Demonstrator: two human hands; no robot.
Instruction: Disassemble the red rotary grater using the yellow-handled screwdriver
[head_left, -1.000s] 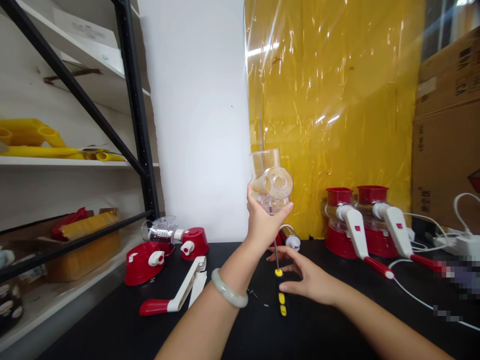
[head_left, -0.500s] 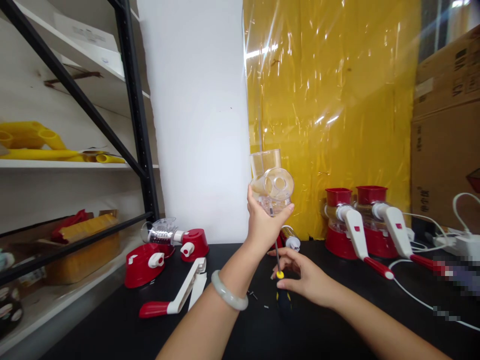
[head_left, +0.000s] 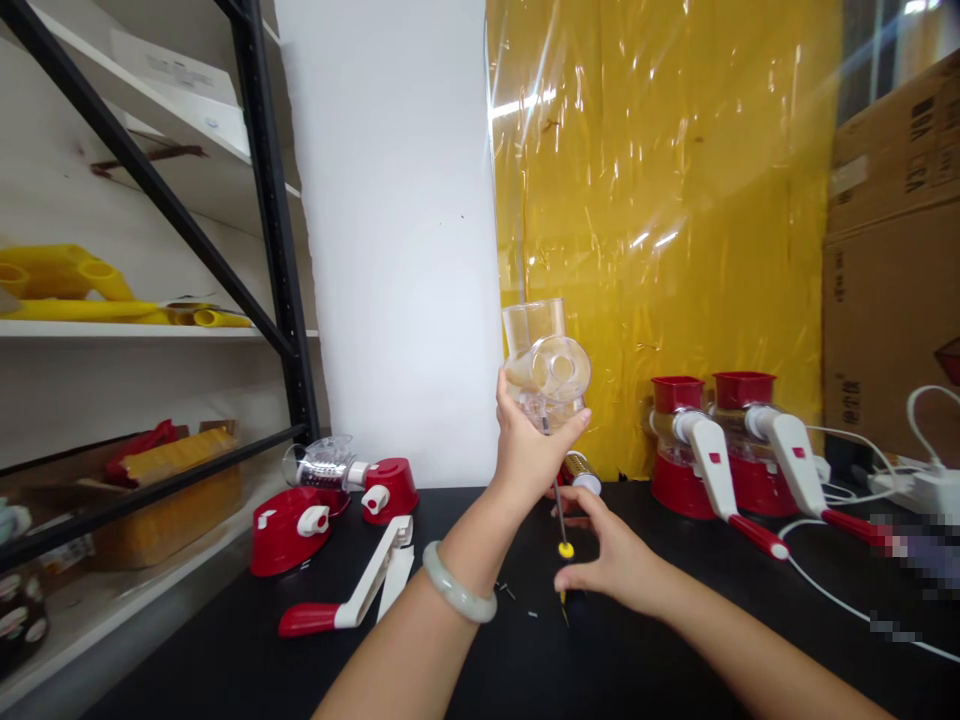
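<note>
My left hand (head_left: 534, 440) is wrapped round the lower part of a clear plastic rotary grater body (head_left: 561, 368), raised above the black table. A long screwdriver (head_left: 561, 530) with a yellow collar and dark handle points up into the underside of that body. Its tip is partly hidden behind my left thumb. My right hand (head_left: 611, 560) pinches the screwdriver around its handle, thumb in front and fingers curled behind. Small screws (head_left: 507, 590) lie on the table below my left wrist. A metal grating drum (head_left: 581, 472) sits behind my hands, partly covered.
On the left are red grater bases (head_left: 289, 535), a clear body with a drum (head_left: 326, 465), and a white crank with red handle (head_left: 367, 590). Two assembled graters (head_left: 679, 450) stand right, beside white cables (head_left: 840, 600). A shelf rack (head_left: 274, 220) borders the left.
The screwdriver's handle has turned and shifted slightly right, and my right fingers have changed position around it. The clear body has moved a touch right in my left hand.
</note>
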